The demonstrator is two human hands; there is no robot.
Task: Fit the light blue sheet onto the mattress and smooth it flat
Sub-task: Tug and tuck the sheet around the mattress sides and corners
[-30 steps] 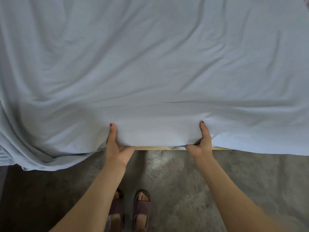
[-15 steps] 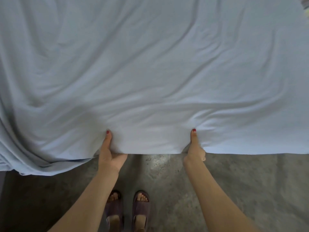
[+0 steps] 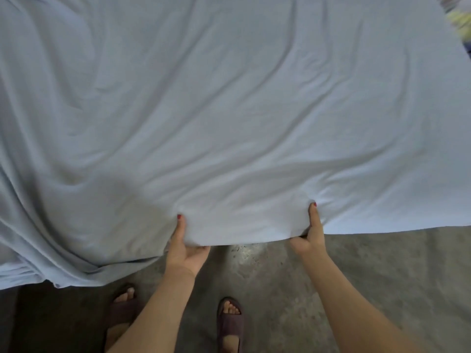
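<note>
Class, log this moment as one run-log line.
left hand: grips sheet edge | right hand: grips edge | sheet: wrinkled, not smoothed

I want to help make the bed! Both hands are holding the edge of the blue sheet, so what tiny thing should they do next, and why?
Probably pull the edge down and tuck it under. Both the left hand and right hand pinch the sheet hem, which hangs loose above the floor, with wrinkles across the top.

Left hand and right hand pinch the wrinkled light blue sheet edge.
</note>
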